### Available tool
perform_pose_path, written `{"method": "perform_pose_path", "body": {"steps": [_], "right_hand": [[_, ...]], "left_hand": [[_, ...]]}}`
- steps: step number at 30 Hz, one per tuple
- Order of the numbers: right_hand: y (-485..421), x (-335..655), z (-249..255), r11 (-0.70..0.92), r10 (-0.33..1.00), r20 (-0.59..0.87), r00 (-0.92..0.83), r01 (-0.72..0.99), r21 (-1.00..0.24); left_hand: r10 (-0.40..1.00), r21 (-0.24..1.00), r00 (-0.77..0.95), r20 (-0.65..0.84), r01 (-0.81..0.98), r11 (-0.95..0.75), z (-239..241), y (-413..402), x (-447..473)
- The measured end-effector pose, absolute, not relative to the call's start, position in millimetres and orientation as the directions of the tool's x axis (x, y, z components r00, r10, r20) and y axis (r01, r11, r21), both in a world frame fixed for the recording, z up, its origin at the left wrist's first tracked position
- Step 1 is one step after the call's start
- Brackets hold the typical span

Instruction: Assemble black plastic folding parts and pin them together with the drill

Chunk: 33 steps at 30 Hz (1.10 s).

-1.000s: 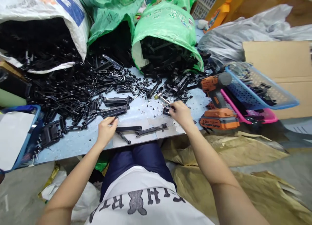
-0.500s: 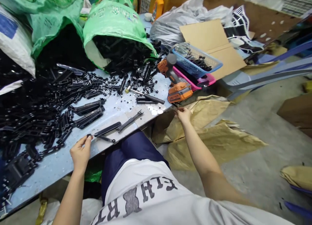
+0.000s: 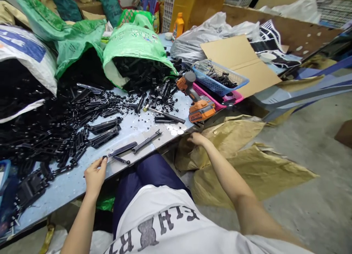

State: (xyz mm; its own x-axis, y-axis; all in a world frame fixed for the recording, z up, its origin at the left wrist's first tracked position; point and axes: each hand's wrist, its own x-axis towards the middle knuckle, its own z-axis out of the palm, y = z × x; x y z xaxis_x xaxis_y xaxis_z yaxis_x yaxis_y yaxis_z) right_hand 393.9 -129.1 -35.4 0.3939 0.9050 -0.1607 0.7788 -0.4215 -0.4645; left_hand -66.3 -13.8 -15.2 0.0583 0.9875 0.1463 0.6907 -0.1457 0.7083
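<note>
My left hand [image 3: 95,175] rests at the near edge of the pale blue table [image 3: 68,184], its thumb and fingers pinched on a small black piece [image 3: 105,158]. Just right of it lie two long black plastic bars [image 3: 122,148] and a thin black rod [image 3: 121,160]. My right hand [image 3: 195,138] is stretched out past the table's right corner, low over a yellow-brown paper sack [image 3: 233,151]. Its fingers are curled together and what they hold is hidden. Small white discs [image 3: 176,128] lie on the table just above that hand.
An orange cordless drill [image 3: 196,100] stands at the table's right edge, with a blue basket [image 3: 220,77] stacked on a pink basket [image 3: 229,98] behind it. A heap of black plastic parts [image 3: 55,118] covers the left. Open green sacks [image 3: 134,45], cardboard [image 3: 239,59] and an orange bottle [image 3: 178,25] stand behind.
My right hand left the parts by the drill and dropped past the table's corner to the paper sack. My left hand slid back to the near edge, pinching a small black piece. My head turned right.
</note>
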Motion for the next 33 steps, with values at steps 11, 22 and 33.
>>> {"method": "perform_pose_path", "body": {"steps": [11, 22, 33], "right_hand": [[-4, 379, 16, -0.519, 0.832, 0.014, 0.554, 0.788, -0.331], [7, 332, 27, -0.033, 0.927, 0.327, 0.181, 0.910, -0.412], [1, 204, 36, 0.343, 0.904, -0.039, -0.426, 0.776, -0.530]], "left_hand": [[0.983, 0.774, -0.013, 0.181, 0.618, -0.135, -22, -12, -63], [0.897, 0.512, 0.275, 0.345, 0.746, -0.426, -23, -10, -61], [0.759, 0.343, 0.375, 0.532, 0.724, -0.598, -32, -3, -55]]}}
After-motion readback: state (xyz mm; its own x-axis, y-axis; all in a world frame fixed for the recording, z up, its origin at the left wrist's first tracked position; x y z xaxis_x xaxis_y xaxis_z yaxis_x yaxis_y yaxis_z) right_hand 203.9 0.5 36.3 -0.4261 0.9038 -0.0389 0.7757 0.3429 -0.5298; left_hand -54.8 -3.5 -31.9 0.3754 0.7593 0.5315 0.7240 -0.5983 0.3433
